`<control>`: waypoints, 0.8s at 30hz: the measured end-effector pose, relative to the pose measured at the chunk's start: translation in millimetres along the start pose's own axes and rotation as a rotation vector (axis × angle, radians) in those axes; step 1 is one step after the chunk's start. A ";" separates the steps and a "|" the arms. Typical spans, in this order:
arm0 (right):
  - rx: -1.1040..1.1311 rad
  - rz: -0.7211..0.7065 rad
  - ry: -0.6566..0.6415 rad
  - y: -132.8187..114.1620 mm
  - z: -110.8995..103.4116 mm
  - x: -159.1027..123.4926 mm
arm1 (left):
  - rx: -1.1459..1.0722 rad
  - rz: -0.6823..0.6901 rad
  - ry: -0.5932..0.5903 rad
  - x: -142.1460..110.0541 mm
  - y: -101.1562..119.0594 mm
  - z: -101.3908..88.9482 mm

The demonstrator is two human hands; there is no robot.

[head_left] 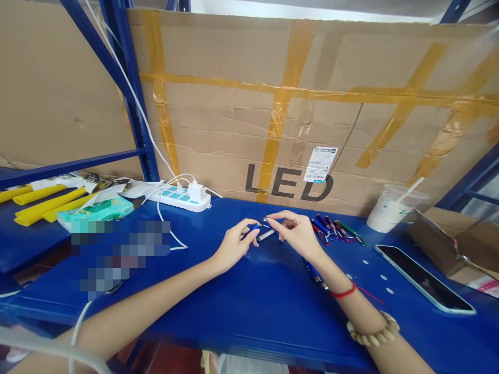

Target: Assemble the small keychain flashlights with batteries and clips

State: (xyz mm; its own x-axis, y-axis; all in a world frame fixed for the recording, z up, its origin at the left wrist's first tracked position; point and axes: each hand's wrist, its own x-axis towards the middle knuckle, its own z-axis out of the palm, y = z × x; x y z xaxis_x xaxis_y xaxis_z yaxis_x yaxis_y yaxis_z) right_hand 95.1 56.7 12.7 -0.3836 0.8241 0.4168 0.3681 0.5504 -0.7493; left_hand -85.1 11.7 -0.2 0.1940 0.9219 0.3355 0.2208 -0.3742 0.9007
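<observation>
At the frame's centre, my left hand [231, 246] pinches a small blue tubular piece [254, 227] and my right hand [298, 234] a tiny silvery metal part [266, 219], ends close together, probably for easy alignment. A short silver cylinder [266, 235] shows between them; slim multicoloured tubes with clips [346, 227] lie right of centre, seemingly within reach.

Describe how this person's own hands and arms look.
No gloves or sleeves show. Above the right hand is a thin red cord bracelet with a loose end; farther up the arm, a chunky bracelet of pale beige beads. The left hand and forearm show no jewellery.
</observation>
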 end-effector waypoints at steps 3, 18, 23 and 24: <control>-0.012 0.067 0.039 1.0 -1.8 0.8 | 0.005 0.046 0.055 1.6 2.2 -2.1; -0.038 -0.097 -0.252 -13.7 -19.1 -3.9 | -0.014 0.053 -0.080 -0.9 -5.3 5.6; -0.057 -0.095 -0.291 -14.5 -17.9 -4.5 | -0.056 0.064 -0.080 -1.3 -6.2 5.1; -0.053 -0.091 -0.302 -14.8 -18.0 -4.6 | -0.054 0.066 -0.082 -1.6 -6.3 5.0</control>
State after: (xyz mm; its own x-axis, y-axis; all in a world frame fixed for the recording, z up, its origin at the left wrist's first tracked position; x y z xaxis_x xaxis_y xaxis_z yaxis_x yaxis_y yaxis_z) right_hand 106.6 47.1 31.1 -0.6483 0.6985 0.3030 0.3612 0.6325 -0.6852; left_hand -82.0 12.1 -7.8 0.2847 0.8831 0.3729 0.1538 -0.4260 0.8915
